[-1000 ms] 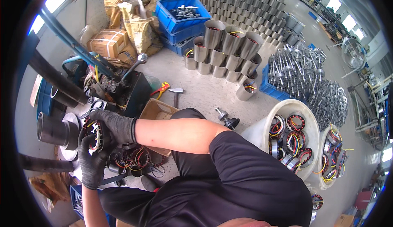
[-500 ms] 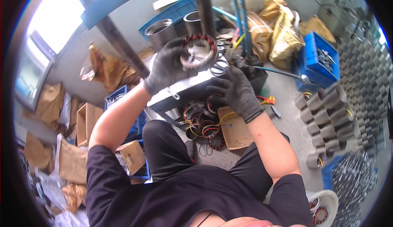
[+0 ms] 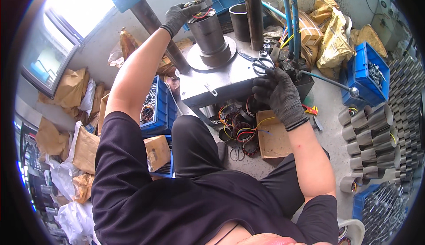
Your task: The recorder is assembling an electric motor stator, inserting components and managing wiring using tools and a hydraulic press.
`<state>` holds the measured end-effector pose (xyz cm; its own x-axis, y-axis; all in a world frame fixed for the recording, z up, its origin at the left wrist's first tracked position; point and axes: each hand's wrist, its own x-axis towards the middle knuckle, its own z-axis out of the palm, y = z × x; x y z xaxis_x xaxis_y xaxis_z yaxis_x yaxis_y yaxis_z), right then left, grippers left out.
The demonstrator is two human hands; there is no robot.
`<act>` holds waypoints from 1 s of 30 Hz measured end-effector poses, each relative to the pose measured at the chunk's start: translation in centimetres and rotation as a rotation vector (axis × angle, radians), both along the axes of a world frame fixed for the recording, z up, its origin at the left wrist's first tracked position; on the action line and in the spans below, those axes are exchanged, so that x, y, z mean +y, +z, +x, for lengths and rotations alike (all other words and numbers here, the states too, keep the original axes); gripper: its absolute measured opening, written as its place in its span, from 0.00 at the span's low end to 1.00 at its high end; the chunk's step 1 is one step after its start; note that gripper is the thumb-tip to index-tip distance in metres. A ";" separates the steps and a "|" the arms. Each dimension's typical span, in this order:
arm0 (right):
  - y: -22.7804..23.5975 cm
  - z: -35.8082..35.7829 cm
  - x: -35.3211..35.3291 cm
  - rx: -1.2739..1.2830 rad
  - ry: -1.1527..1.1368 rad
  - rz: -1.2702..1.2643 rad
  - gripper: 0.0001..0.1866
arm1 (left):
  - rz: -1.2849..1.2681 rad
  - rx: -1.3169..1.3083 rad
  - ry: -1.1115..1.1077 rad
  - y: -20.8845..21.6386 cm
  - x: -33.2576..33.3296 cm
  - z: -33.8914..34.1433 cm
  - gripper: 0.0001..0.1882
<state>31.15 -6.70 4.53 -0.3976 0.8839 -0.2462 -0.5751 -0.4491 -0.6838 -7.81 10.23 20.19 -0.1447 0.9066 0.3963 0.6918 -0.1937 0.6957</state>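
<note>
My left hand (image 3: 180,18), in a dark glove, is closed on a wound motor stator (image 3: 202,3) at the mouth of an upright grey metal cylinder (image 3: 207,32). Red and yellow wires hang at the cylinder's rim, and part of the stator is hidden by my fingers. The cylinder stands on a round stepped base (image 3: 226,58) on the metal press table (image 3: 199,95). At the table's right front edge my gloved right hand (image 3: 282,98) holds nothing, fingers bent and apart. Its thumb side is close to black-handled scissors (image 3: 262,65); whether they touch I cannot tell.
Steel posts (image 3: 253,15) rise behind the table, with a second cylinder (image 3: 239,23) beside them. A lever with a ball end (image 3: 353,92) sticks out right. Below are wired stators (image 3: 242,130) and a cardboard box (image 3: 271,143). Stacked cylinders (image 3: 365,130) stand at the right.
My left hand has carried the stator from above the table's middle to the cylinder's top. The view has shifted, bringing the scissors and table top into sight. My right hand stays near the table's edge.
</note>
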 end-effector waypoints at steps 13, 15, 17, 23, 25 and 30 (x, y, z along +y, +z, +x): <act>0.1 -0.6 -0.1 -0.026 0.017 0.044 0.22 | -0.033 0.334 0.070 -1.2 -1.6 0.5 0.37; -0.1 -1.0 -0.3 -0.047 0.019 0.031 0.22 | 0.004 0.270 0.071 -1.9 -2.1 0.6 0.35; 0.2 -1.6 -0.8 -0.059 0.019 0.027 0.22 | 0.067 0.247 0.050 -2.7 -1.8 -0.6 0.37; -1.3 -0.7 -1.0 0.026 -0.005 0.025 0.17 | 0.078 0.329 -0.053 -4.3 0.6 1.2 0.31; -2.1 -2.9 -1.3 0.091 0.110 0.181 0.14 | 0.089 0.351 -0.118 -4.4 2.7 -6.2 0.24; -1.2 -1.0 -1.9 0.052 -0.024 0.234 0.11 | 0.095 -0.061 -0.399 -10.2 8.8 -6.7 0.28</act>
